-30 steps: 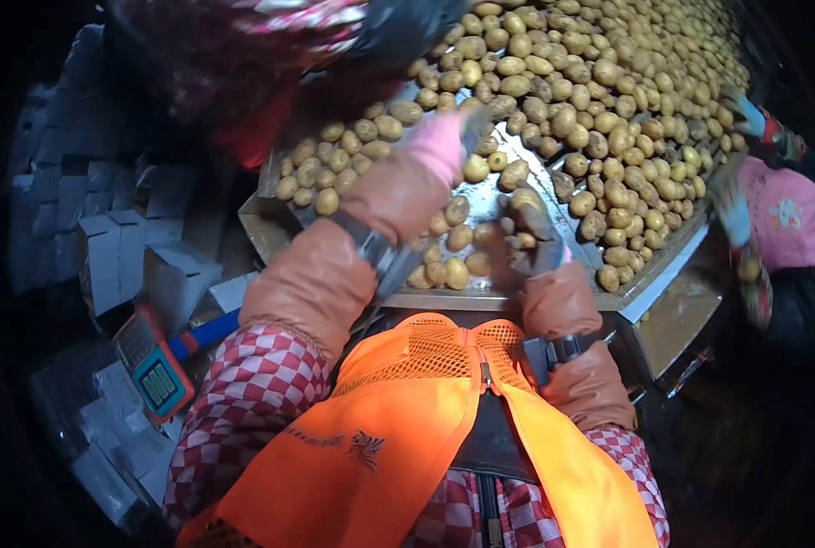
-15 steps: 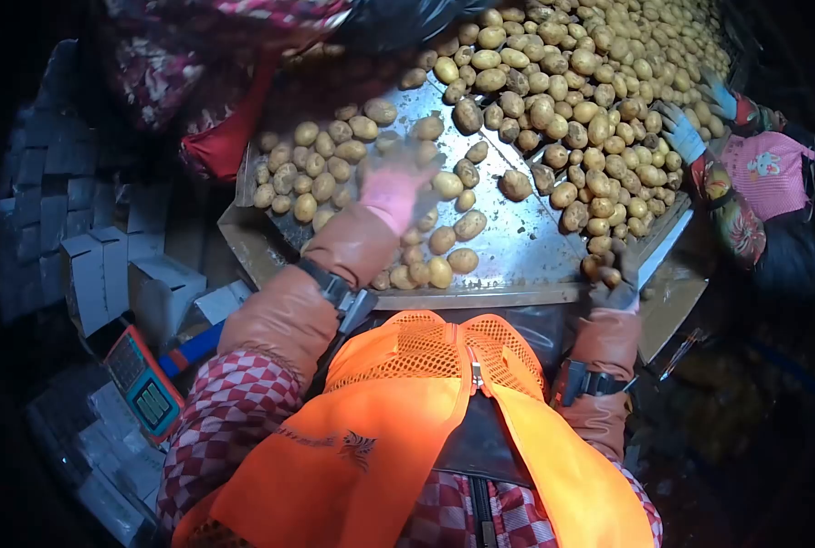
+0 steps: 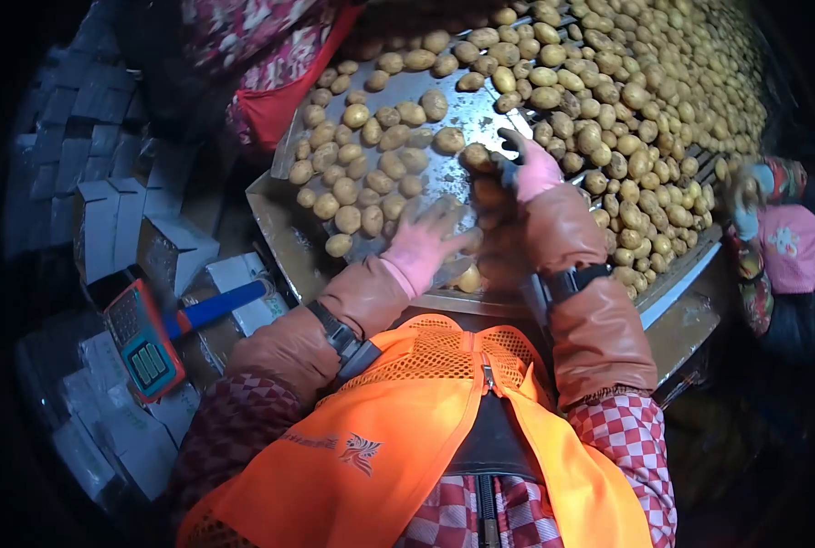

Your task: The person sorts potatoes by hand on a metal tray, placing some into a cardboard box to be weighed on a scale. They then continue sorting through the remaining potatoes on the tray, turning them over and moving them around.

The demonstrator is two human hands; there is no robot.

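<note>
Many potatoes [image 3: 608, 143] lie heaped on the right side of a metal table [image 3: 480, 117], and a looser group of potatoes [image 3: 345, 190] sits on its left. My left hand [image 3: 428, 239], in a pink glove, is spread low over the metal near the front edge, beside the left group; its fingers are blurred. My right hand [image 3: 529, 166], gloved in pink and dark, reaches over the middle of the table with thumb and fingers apart. Nothing shows in its grasp. Brown potatoes lie just left of it, some smeared by motion.
At the right edge a co-worker's gloved hands [image 3: 747, 205] are beside the heap. Another person in a red apron [image 3: 275, 108] stands at the upper left. White boxes [image 3: 177, 256] and a red-and-teal device [image 3: 145, 342] are at the left. The table's front rim [image 3: 453, 301] is near my vest.
My right hand has moved from the front right corner to the middle of the table. My left hand has come down toward the front edge. The view has shifted.
</note>
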